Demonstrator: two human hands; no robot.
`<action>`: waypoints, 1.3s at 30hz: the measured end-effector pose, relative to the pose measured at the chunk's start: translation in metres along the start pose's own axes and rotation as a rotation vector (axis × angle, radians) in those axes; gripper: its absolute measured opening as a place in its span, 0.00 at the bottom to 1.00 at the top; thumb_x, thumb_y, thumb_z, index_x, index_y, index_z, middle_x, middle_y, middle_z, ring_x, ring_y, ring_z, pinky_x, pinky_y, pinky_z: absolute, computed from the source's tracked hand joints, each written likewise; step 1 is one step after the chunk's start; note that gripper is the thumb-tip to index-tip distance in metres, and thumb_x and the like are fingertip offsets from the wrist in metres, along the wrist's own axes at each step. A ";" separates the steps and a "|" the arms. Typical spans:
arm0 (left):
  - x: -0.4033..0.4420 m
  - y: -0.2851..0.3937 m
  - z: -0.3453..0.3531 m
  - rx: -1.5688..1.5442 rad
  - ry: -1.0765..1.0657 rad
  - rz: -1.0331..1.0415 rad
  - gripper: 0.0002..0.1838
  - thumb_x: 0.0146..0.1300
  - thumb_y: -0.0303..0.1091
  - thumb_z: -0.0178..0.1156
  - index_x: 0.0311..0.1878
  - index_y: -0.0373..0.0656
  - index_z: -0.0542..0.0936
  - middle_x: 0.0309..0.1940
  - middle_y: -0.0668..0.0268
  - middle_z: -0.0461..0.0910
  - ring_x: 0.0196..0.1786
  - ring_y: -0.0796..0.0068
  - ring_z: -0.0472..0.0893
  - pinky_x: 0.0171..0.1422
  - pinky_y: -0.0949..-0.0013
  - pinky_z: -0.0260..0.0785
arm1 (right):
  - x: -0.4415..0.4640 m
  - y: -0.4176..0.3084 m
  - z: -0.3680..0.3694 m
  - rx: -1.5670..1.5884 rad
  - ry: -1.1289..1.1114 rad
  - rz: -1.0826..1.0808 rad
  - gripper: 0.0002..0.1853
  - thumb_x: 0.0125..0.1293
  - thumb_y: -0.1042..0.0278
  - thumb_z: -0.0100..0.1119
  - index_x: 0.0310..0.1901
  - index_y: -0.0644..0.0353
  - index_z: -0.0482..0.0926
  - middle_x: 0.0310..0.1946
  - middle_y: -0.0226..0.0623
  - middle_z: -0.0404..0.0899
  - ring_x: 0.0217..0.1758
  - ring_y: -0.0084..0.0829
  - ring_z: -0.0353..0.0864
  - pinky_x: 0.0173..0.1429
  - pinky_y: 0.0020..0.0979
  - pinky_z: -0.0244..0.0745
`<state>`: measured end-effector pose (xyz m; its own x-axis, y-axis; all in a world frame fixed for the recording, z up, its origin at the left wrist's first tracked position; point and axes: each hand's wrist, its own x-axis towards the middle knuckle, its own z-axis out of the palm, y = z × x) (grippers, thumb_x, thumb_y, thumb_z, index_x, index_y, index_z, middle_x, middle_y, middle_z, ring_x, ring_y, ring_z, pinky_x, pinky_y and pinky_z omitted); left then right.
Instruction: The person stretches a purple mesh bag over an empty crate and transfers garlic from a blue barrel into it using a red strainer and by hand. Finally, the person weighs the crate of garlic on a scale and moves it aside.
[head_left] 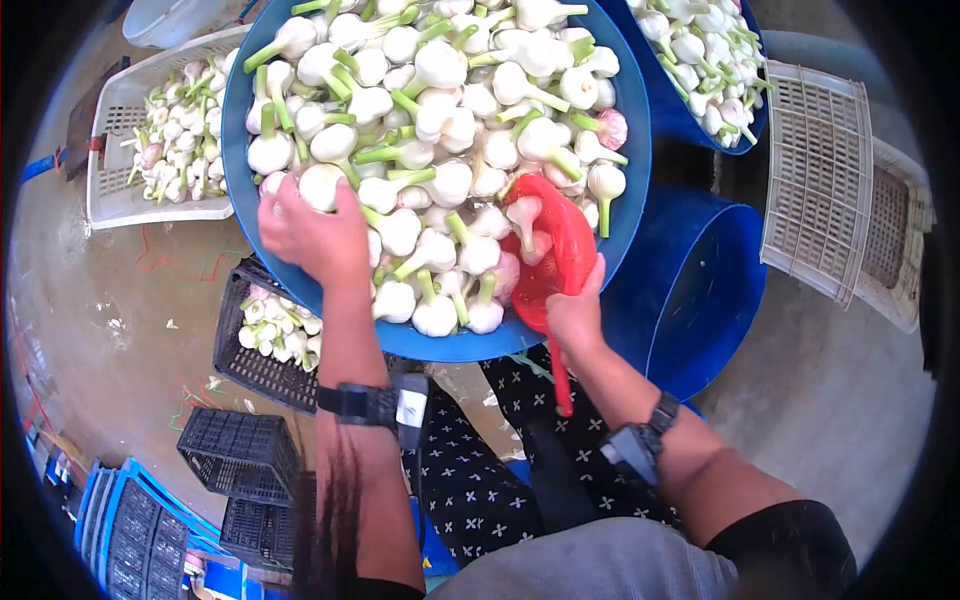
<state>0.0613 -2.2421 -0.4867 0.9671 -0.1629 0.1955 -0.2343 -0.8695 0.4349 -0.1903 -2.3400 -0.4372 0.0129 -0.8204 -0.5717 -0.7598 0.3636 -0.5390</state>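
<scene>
Garlic (440, 66) crowds the blue tub (460, 347) to its rim; my left grip (316, 230) clasps one bulb (321, 187), my right grip (574, 318) the red bag (575, 240), long axis near-to-far, tail nearest.

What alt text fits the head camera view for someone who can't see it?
A person's left hand grasps a garlic bulb in a large blue tub heaped with garlic, while the right hand holds a red net bag with bulbs in its opening. A white crate and a black crate, both holding garlic, stand nearby.
</scene>
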 end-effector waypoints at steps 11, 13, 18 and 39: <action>-0.047 0.101 0.075 0.172 -0.571 0.572 0.12 0.56 0.32 0.55 0.44 0.49 0.78 0.33 0.61 0.77 0.39 0.61 0.78 0.36 0.60 0.69 | -0.013 -0.024 -0.023 0.295 -0.097 0.326 0.53 0.56 0.79 0.58 0.71 0.56 0.26 0.60 0.47 0.64 0.54 0.36 0.73 0.54 0.33 0.72; -0.055 0.096 0.083 0.108 -0.574 0.470 0.12 0.55 0.32 0.55 0.44 0.49 0.79 0.33 0.62 0.78 0.39 0.61 0.78 0.38 0.60 0.68 | -0.023 -0.046 -0.024 0.170 -0.116 0.442 0.50 0.59 0.71 0.59 0.71 0.53 0.29 0.56 0.46 0.67 0.40 0.34 0.78 0.31 0.32 0.77; -0.062 0.095 0.095 0.011 -0.537 0.251 0.09 0.55 0.32 0.56 0.39 0.48 0.82 0.34 0.63 0.81 0.38 0.61 0.78 0.42 0.58 0.66 | -0.019 -0.037 -0.030 0.166 -0.188 0.321 0.44 0.57 0.75 0.53 0.70 0.48 0.37 0.51 0.45 0.69 0.31 0.32 0.77 0.17 0.29 0.71; -0.311 -0.066 -0.053 0.225 -1.609 0.207 0.13 0.59 0.42 0.56 0.42 0.46 0.81 0.39 0.55 0.81 0.40 0.59 0.82 0.41 0.58 0.75 | 0.109 -0.005 0.043 -0.151 -0.374 0.410 0.19 0.56 0.75 0.47 0.52 0.56 0.66 0.33 0.43 0.73 0.25 0.38 0.76 0.17 0.43 0.71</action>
<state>-0.2292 -2.1094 -0.5296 0.0575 -0.4423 -0.8950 -0.4861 -0.7954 0.3619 -0.1571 -2.4127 -0.5232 -0.0944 -0.4035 -0.9101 -0.8352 0.5296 -0.1482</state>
